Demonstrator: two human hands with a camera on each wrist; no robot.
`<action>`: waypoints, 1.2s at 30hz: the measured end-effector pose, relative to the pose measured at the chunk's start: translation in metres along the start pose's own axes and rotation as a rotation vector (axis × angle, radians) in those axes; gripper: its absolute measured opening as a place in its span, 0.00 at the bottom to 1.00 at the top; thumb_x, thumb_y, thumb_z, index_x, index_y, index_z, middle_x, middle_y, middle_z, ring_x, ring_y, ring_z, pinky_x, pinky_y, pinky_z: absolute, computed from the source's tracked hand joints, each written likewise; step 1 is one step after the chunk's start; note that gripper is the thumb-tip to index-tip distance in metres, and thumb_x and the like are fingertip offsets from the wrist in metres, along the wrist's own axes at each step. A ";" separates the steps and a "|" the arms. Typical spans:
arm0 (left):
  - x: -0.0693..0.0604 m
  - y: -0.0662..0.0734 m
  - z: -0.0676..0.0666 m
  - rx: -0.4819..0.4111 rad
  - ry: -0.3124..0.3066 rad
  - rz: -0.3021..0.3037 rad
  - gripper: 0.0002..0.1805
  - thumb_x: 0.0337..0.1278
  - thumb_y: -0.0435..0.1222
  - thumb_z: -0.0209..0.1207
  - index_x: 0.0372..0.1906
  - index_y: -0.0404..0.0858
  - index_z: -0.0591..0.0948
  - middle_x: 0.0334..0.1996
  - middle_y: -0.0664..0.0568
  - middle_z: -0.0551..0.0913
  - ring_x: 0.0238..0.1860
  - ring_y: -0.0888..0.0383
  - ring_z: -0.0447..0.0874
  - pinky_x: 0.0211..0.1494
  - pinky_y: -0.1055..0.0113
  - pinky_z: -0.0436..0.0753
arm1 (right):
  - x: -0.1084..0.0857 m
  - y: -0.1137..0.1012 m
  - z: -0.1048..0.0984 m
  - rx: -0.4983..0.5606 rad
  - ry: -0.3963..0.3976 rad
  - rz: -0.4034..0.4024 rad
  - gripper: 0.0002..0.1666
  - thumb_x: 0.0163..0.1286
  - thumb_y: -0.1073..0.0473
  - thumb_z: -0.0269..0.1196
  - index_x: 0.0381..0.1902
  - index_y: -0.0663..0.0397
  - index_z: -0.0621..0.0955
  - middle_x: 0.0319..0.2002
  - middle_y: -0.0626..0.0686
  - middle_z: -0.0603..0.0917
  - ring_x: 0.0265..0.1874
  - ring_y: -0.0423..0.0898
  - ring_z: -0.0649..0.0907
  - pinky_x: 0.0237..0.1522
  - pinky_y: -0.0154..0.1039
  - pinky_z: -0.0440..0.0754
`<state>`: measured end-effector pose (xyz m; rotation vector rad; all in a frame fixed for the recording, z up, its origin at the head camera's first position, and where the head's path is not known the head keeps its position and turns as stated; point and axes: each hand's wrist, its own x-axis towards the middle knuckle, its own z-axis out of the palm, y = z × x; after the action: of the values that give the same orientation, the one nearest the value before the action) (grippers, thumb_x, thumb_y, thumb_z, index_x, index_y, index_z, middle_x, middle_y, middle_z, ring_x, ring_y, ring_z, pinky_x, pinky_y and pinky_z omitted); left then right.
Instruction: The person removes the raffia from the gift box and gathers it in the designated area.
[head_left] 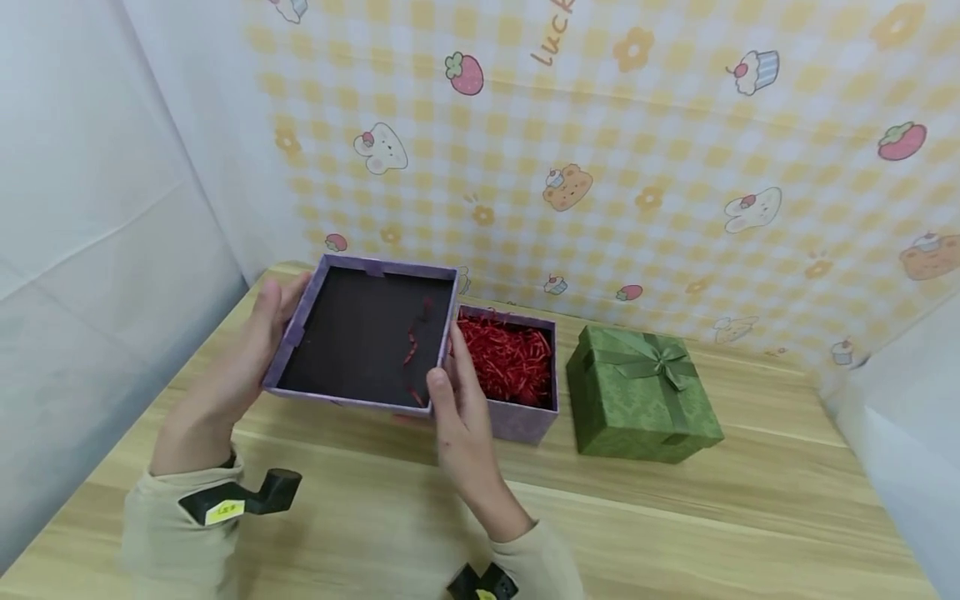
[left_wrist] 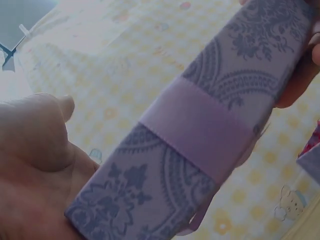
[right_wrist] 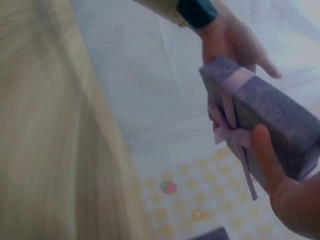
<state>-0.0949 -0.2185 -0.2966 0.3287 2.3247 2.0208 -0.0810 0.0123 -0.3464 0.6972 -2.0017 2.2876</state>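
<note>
A purple patterned box lid [head_left: 367, 333] is held up, its black inside facing me. A red paper strand [head_left: 411, 343] clings to that inside. My right hand [head_left: 467, 437] grips the lid's right side, thumb along the rim and fingers behind. Against the left side, my left hand [head_left: 255, 358] supports the lid with its palm and extended fingers, thumb standing off the rim. A lilac ribbon [left_wrist: 197, 130] crosses the side wall, and its bow [right_wrist: 232, 136] shows on the outer face. Behind the right hand stands the purple box [head_left: 525, 422], filled with red shredded paper [head_left: 513, 362].
A closed green gift box [head_left: 637, 417] with a ribbon bow stands right of the purple box on the wooden table [head_left: 675, 525]. A yellow checked cloth [head_left: 637, 167] hangs behind, and white cloth [head_left: 97, 167] hangs at the left.
</note>
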 end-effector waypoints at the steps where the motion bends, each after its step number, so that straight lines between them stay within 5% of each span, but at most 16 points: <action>1: 0.000 -0.001 -0.003 0.021 0.023 -0.005 0.40 0.67 0.58 0.20 0.73 0.35 0.37 0.72 0.43 0.38 0.68 0.46 0.43 0.51 0.81 0.62 | 0.001 0.003 0.004 -0.004 0.016 -0.002 0.32 0.76 0.54 0.45 0.74 0.40 0.50 0.69 0.49 0.60 0.64 0.44 0.65 0.58 0.41 0.68; 6: 0.000 -0.009 -0.013 0.068 0.095 0.004 0.36 0.70 0.55 0.25 0.72 0.36 0.50 0.63 0.40 0.59 0.55 0.51 0.64 0.45 0.73 0.68 | 0.003 0.016 0.018 -0.073 0.084 0.071 0.30 0.75 0.52 0.47 0.72 0.41 0.55 0.67 0.45 0.62 0.52 0.41 0.76 0.48 0.34 0.75; 10: 0.004 -0.017 -0.018 0.105 0.106 -0.025 0.34 0.70 0.56 0.26 0.68 0.38 0.59 0.51 0.43 0.67 0.44 0.55 0.70 0.41 0.68 0.71 | 0.004 0.021 0.024 -0.154 0.066 0.119 0.33 0.75 0.51 0.46 0.73 0.44 0.52 0.71 0.42 0.52 0.56 0.41 0.72 0.52 0.38 0.72; 13: 0.009 -0.024 -0.021 0.118 0.112 -0.091 0.36 0.69 0.57 0.25 0.69 0.36 0.57 0.53 0.42 0.66 0.45 0.54 0.68 0.43 0.68 0.70 | 0.006 0.025 0.027 -0.199 0.039 0.127 0.36 0.75 0.50 0.47 0.74 0.48 0.48 0.72 0.43 0.47 0.68 0.40 0.55 0.64 0.45 0.58; 16: 0.012 -0.031 -0.025 0.123 0.113 -0.157 0.40 0.68 0.58 0.23 0.71 0.33 0.52 0.59 0.39 0.60 0.48 0.54 0.64 0.45 0.69 0.66 | 0.010 0.030 0.030 -0.205 0.020 0.137 0.38 0.74 0.49 0.48 0.74 0.51 0.46 0.73 0.47 0.45 0.69 0.41 0.50 0.65 0.46 0.56; 23: 0.013 -0.044 -0.034 0.152 0.142 -0.218 0.41 0.68 0.59 0.23 0.71 0.31 0.52 0.58 0.38 0.61 0.45 0.55 0.65 0.42 0.70 0.68 | 0.013 0.046 0.035 -0.174 -0.038 0.189 0.42 0.72 0.46 0.49 0.74 0.49 0.44 0.72 0.46 0.44 0.69 0.39 0.48 0.65 0.41 0.56; 32: 0.025 -0.060 -0.032 0.155 0.160 -0.287 0.42 0.68 0.59 0.24 0.72 0.29 0.45 0.71 0.36 0.43 0.66 0.42 0.44 0.66 0.47 0.45 | 0.016 0.058 0.038 -0.197 -0.011 0.252 0.46 0.70 0.46 0.53 0.74 0.46 0.41 0.72 0.45 0.43 0.69 0.39 0.47 0.67 0.48 0.49; 36: 0.027 -0.070 -0.032 0.149 0.180 -0.280 0.43 0.67 0.60 0.26 0.71 0.29 0.50 0.69 0.36 0.49 0.64 0.44 0.49 0.65 0.52 0.51 | 0.018 0.065 0.039 -0.221 0.010 0.269 0.49 0.67 0.46 0.57 0.74 0.47 0.42 0.72 0.46 0.44 0.69 0.40 0.49 0.66 0.48 0.51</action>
<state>-0.1359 -0.2531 -0.3575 -0.1740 2.4642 1.8169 -0.1044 -0.0408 -0.3979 0.4216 -2.4253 2.1372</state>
